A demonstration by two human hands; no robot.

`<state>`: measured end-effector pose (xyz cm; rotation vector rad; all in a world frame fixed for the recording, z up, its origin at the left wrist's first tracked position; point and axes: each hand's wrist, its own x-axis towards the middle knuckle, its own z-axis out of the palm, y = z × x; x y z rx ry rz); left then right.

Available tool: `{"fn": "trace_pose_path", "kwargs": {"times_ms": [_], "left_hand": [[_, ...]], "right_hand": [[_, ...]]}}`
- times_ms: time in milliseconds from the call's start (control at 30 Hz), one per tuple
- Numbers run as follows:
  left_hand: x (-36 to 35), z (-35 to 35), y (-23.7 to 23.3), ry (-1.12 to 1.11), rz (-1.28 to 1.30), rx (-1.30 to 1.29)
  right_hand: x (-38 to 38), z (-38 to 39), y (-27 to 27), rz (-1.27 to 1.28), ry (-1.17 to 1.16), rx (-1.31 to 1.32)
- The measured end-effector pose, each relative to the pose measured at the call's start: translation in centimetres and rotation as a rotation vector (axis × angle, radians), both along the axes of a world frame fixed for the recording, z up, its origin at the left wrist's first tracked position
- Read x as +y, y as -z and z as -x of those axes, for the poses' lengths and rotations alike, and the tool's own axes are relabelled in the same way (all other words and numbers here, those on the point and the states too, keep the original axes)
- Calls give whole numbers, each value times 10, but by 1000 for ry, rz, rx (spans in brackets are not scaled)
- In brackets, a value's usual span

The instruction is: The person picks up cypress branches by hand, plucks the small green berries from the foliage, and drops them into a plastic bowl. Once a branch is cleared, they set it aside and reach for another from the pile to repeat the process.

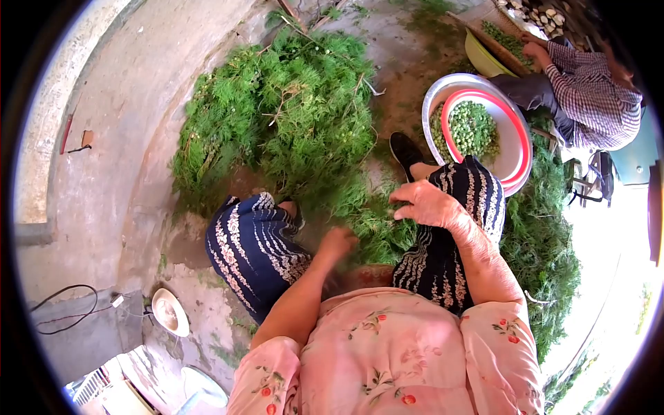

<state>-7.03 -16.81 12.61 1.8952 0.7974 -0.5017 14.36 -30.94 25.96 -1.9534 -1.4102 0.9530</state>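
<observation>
My left hand (340, 243) is low between my knees, beside green feathery branches (380, 221); motion blurs its fingers. Over my knee on the right side of the view is my right hand (425, 203), its fingers curled towards the branches; whether it holds anything small is unclear. A large heap of leafy green branches (290, 104) lies on the ground ahead of my feet. Beyond that same knee, a red-rimmed basin (508, 166) with small round green fruits (472, 128) sits inside a wider metal basin (432, 97).
A co-worker in a checked shirt (595, 104) sits at the upper right, hands at a flat basket (499, 52) over a yellow-green basin (481, 57). More branches (543, 256) lie on the right. A wall (111, 138) and a white bowl-shaped object (170, 312) are on the left.
</observation>
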Motion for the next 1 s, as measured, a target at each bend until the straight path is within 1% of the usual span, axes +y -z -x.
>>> {"fn": "trace_pose_path", "kwargs": {"times_ms": [100,200,300,400,467,500,600,667,700,767,800,900,1000], "left_hand": [[11,0,12,33,-79,-28],[24,-3,32,-52,15,3],[36,-10,42,-9,-162,0],[48,-24,51,24,-172,84],[52,-36,64,47,-235,68],[54,-43,70,59,-266,59],[56,-71,78,46,-257,60],[57,-86,106,131,-326,2],[57,-94,119,173,-359,-27],[57,-118,110,188,-302,35],[58,-128,108,196,-274,66],[61,-151,129,235,-263,40],[65,-170,143,214,-234,72]], "right_hand": [[0,0,6,-54,-39,-19],[4,-5,2,-45,-1,-33],[9,-7,-1,-42,13,-39],[12,-4,0,-92,-6,-63],[13,1,-1,-68,-26,-119],[13,3,-1,-57,-80,-186],[16,8,-9,-69,-102,-146],[15,9,-4,-146,-97,-91],[20,7,-13,-169,-93,-65],[25,4,-23,-173,-122,-88],[25,3,-23,-160,-123,-36],[25,-1,-27,-123,-146,-25],[19,-1,-19,-111,-169,-33]]}}
